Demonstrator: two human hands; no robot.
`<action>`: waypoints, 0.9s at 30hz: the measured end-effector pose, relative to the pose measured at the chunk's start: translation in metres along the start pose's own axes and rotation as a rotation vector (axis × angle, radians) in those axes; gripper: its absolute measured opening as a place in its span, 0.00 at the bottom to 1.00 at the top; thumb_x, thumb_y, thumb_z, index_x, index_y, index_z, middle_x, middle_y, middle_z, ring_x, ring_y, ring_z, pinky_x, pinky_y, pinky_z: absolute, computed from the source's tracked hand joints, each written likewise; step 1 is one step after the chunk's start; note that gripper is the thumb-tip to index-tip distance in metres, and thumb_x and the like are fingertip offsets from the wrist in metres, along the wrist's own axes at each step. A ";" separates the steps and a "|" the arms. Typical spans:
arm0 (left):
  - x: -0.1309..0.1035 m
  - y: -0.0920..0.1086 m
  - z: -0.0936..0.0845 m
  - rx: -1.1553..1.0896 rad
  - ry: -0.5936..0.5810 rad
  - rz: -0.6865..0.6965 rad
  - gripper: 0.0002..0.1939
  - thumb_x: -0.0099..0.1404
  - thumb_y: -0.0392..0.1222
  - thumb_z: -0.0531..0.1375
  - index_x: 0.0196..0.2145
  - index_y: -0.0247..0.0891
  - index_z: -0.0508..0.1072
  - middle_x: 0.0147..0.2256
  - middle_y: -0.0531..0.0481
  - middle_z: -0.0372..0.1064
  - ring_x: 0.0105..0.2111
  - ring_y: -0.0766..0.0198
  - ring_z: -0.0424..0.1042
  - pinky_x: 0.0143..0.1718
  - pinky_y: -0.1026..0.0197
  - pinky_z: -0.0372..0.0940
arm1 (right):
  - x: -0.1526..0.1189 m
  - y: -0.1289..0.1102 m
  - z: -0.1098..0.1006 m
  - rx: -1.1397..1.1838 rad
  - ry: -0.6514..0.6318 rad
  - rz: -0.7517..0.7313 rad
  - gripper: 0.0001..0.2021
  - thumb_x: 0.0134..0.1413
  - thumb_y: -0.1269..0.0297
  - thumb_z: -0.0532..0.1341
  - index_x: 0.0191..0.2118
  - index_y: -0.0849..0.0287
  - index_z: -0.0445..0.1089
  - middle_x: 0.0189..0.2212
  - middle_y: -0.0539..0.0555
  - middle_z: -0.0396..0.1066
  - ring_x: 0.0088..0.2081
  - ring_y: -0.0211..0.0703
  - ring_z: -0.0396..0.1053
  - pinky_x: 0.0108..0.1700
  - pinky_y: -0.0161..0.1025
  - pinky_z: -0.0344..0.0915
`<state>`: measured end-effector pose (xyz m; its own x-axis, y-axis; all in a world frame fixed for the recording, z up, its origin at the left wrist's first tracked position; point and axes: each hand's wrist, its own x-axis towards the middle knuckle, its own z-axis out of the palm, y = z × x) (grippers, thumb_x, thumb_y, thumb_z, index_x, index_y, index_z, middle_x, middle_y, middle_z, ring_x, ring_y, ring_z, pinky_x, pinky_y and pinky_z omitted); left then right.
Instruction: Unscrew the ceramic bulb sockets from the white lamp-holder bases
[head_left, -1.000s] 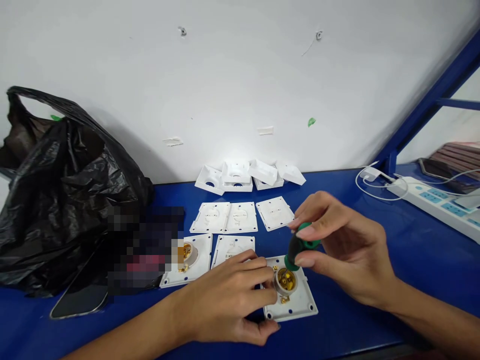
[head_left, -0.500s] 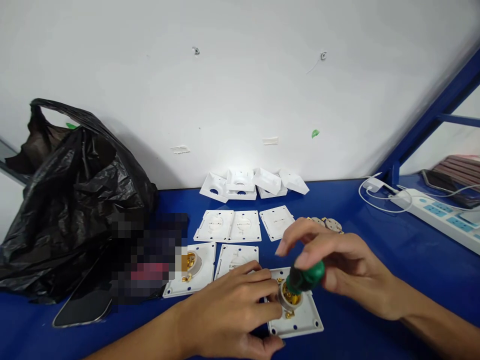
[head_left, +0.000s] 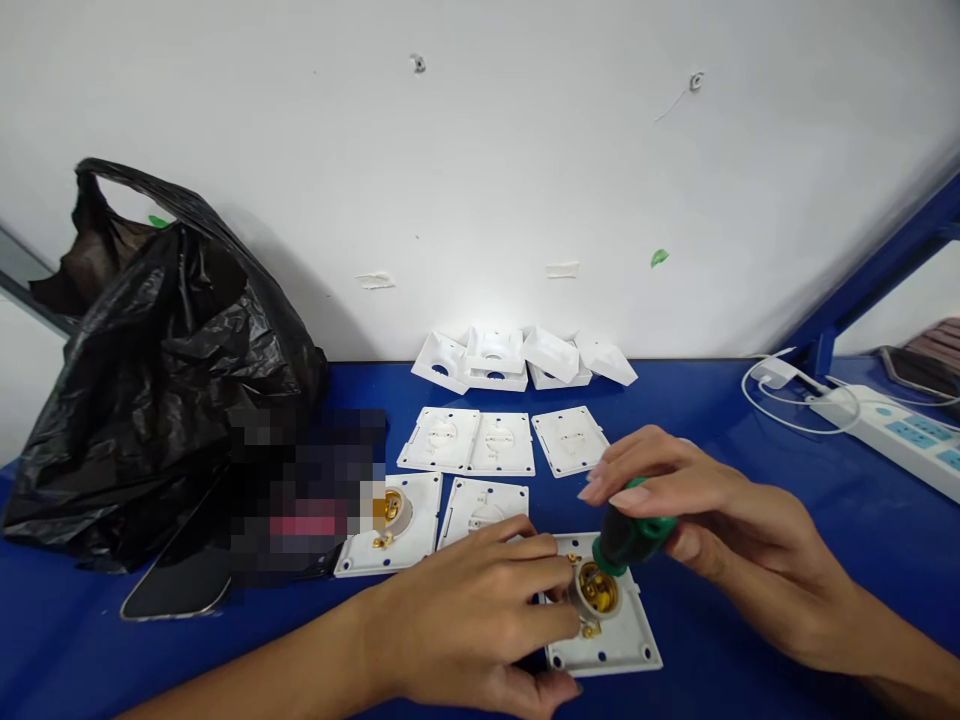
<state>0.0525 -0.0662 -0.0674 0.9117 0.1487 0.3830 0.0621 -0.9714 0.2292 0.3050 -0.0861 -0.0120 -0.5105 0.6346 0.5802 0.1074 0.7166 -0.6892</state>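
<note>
My right hand (head_left: pixel 739 545) grips a short screwdriver (head_left: pixel 634 535) by its green-and-black handle. The handle leans over a round lamp socket (head_left: pixel 598 592) with a brass inside; the handle hides most of the shaft, and its tip is hard to make out. That socket sits on a square white base plate (head_left: pixel 626 648) with small holes and brass terminals. My left hand (head_left: pixel 484 610) holds the plate and socket at their left side, fingers against the socket and thumb near the front edge. Farther left, another white plate (head_left: pixel 420 550) carries a similar socket.
Several bare white plates (head_left: pixel 501 443) lie beyond my hands. White square covers (head_left: pixel 551 355) are piled against the wall. A black plastic bag (head_left: pixel 165 390) and a phone (head_left: pixel 180 582) are on the left; a power strip (head_left: pixel 892 425) with white cables is on the right.
The whole view has shifted, so things appear farther right. My right hand has moved slightly, and its fingers have changed position on the screwdriver handle. My left hand keeps its hold on the plate.
</note>
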 end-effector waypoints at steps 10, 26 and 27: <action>0.001 0.004 -0.001 0.032 -0.013 -0.018 0.13 0.68 0.49 0.69 0.35 0.40 0.71 0.36 0.52 0.73 0.37 0.59 0.71 0.42 0.56 0.63 | -0.004 0.005 0.008 -0.158 0.091 -0.160 0.19 0.73 0.68 0.59 0.65 0.51 0.69 0.51 0.58 0.77 0.52 0.51 0.74 0.47 0.48 0.76; -0.001 0.008 0.000 0.065 -0.007 -0.062 0.13 0.67 0.48 0.71 0.36 0.41 0.71 0.37 0.53 0.74 0.39 0.60 0.72 0.49 0.55 0.65 | -0.015 0.007 0.024 -0.184 0.228 -0.202 0.27 0.69 0.74 0.59 0.71 0.53 0.63 0.50 0.60 0.75 0.50 0.52 0.74 0.48 0.49 0.77; -0.001 0.008 0.000 0.062 -0.010 -0.058 0.13 0.68 0.47 0.70 0.35 0.41 0.71 0.37 0.53 0.73 0.40 0.60 0.72 0.50 0.54 0.65 | -0.015 0.007 0.025 -0.158 0.190 -0.204 0.28 0.71 0.75 0.55 0.72 0.54 0.60 0.53 0.60 0.74 0.52 0.51 0.74 0.50 0.49 0.77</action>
<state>0.0519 -0.0737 -0.0662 0.9097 0.2034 0.3621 0.1396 -0.9709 0.1946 0.2921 -0.0975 -0.0359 -0.3679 0.5050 0.7807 0.1577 0.8614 -0.4829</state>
